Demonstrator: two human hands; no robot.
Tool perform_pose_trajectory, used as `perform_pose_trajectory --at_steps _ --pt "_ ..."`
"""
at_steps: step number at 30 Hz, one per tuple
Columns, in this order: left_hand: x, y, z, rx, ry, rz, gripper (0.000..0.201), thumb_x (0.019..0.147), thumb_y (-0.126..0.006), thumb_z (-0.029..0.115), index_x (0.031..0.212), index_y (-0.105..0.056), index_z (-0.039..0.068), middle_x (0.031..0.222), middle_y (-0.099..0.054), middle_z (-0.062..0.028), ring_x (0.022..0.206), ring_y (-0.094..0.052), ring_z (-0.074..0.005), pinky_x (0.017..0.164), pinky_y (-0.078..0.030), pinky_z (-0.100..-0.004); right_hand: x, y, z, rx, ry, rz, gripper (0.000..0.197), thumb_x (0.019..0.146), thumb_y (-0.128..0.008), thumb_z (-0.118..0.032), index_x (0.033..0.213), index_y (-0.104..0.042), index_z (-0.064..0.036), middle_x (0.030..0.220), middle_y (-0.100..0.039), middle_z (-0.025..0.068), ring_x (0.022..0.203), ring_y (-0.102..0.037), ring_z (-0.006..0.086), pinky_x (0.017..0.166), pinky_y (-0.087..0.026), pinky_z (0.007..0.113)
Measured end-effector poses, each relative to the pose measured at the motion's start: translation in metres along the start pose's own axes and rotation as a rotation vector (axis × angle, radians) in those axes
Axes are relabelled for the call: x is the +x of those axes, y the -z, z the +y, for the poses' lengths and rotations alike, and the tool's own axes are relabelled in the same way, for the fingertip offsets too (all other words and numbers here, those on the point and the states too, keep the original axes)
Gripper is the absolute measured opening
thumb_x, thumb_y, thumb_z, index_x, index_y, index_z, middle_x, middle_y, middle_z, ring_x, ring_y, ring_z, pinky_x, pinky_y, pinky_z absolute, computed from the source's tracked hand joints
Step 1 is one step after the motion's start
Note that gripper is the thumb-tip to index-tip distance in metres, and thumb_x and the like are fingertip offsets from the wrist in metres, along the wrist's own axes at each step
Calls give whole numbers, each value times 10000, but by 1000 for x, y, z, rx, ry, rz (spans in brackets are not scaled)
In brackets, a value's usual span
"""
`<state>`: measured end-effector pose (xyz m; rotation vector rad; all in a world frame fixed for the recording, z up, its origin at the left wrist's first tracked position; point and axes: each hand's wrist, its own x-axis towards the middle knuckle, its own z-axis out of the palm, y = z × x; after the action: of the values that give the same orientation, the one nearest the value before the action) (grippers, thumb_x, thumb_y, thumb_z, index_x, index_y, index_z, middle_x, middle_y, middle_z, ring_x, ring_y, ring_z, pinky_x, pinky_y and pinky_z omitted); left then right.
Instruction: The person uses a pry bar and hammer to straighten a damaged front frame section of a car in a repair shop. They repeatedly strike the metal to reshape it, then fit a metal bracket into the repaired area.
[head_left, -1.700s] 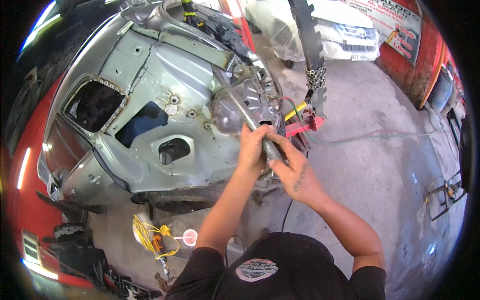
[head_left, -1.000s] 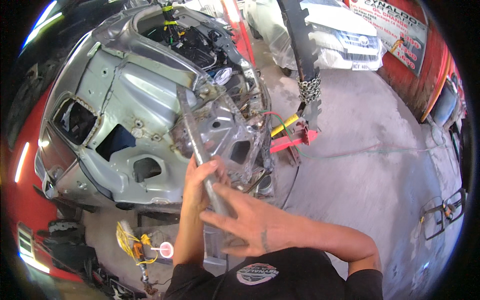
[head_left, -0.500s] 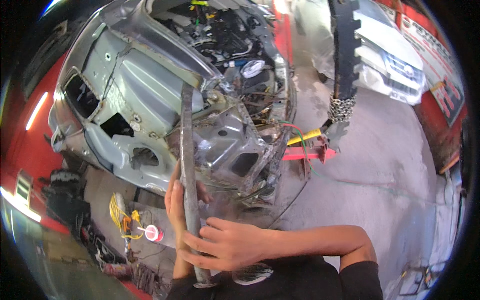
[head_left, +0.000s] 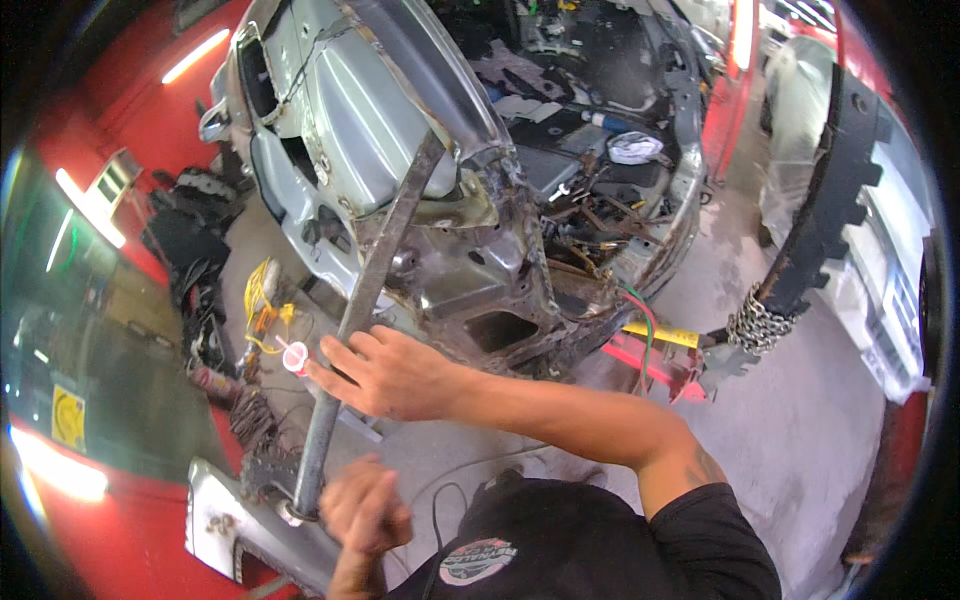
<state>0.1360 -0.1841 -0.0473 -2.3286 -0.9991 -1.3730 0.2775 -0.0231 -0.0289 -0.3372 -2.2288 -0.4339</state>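
Observation:
A long, flat grey metal bar [head_left: 375,270] slants across the view, its upper end over the stripped front of a silver car body [head_left: 360,105]. My right hand [head_left: 395,375] reaches in from the right, its fingers wrapped over the bar's middle. Close to the bar's lower end, my left hand [head_left: 365,510] is smeared by motion. Its fingers look curled, but whether they touch the bar cannot be made out. Bare, rusty metal of the cut-open front corner [head_left: 470,270] lies beyond my right hand.
At right, a dark toothed post [head_left: 840,190] carries a wrapped chain [head_left: 760,325] above a red and yellow frame arm [head_left: 655,365]. A cup with a straw [head_left: 295,355] and yellow cord [head_left: 262,290] sit at left. A loose body panel [head_left: 250,530] lies lower left.
My left hand has come off the bar's middle, down toward its lower end. The bar now leans, top to the right. My right hand has shifted up along it, and the view has turned.

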Motion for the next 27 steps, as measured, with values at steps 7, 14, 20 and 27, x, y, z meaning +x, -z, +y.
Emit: perform_pose_trajectory --at_steps 7,14,20,27 --pt "80 3 16 954 456 -332 383 946 -650 44 1327 -630 20 1028 -694 -204 926 -684 -436 838 -539 -521 -5 -12 10 80 -4 96 459 850 -645 -206 1276 -671 -34 1227 -669 130 869 -650 188 721 -500 309" --pt "97 16 11 881 632 -431 368 943 -673 58 1304 -634 -7 952 -686 -218 817 -678 -428 710 -516 -500 0 -7 16 231 -69 211 424 870 -624 -179 1248 -675 6 1297 -653 196 924 -682 248 795 -544 366" --pt "110 25 1 855 558 -416 365 918 -694 59 1275 -649 -4 904 -671 -210 770 -669 -429 672 -506 -501 -28 22 29 423 -72 144 441 864 -625 -160 1265 -655 22 1348 -593 258 922 -677 282 815 -553 374" --pt "114 29 -27 867 528 -454 357 918 -694 68 1266 -639 7 907 -677 -198 768 -674 -421 668 -506 -488 -75 40 54 541 -101 411 341 846 -669 -50 1177 -703 22 1211 -646 236 924 -673 304 814 -557 396"
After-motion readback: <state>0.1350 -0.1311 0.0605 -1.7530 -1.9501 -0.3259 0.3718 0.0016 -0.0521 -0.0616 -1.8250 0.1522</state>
